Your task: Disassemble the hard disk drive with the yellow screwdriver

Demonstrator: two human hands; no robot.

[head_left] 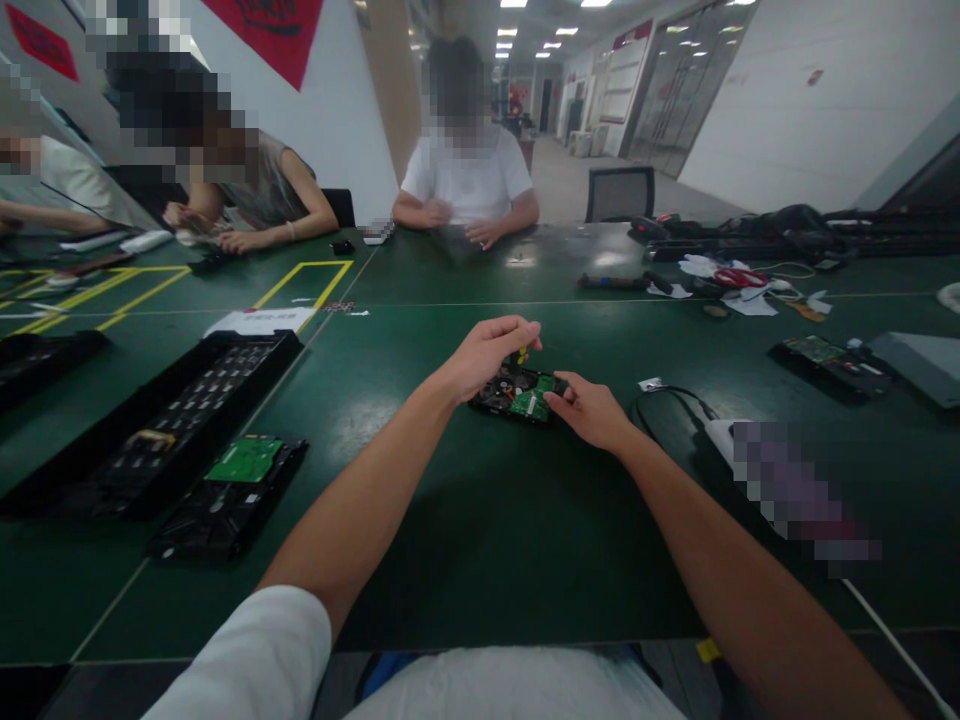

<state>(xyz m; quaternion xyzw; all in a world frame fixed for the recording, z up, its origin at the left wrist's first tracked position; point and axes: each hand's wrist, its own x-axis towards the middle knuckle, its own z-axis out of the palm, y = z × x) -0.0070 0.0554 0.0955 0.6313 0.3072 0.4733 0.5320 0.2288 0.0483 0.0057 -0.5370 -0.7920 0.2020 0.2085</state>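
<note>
Hard drive (534, 403), well in from the near edge of the tabletop (480, 560), is pinched at one end by the right hand (596, 412), while the left hand (491, 350), its grip pinching a yellow tool (523, 356), should press squarely and gently.

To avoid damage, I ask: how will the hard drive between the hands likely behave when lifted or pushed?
The hard drive should stay stiff, judging by its boxy body. Its exposed green circuit board looks fragile. Such a flat shape seems unlikely to roll.
</note>
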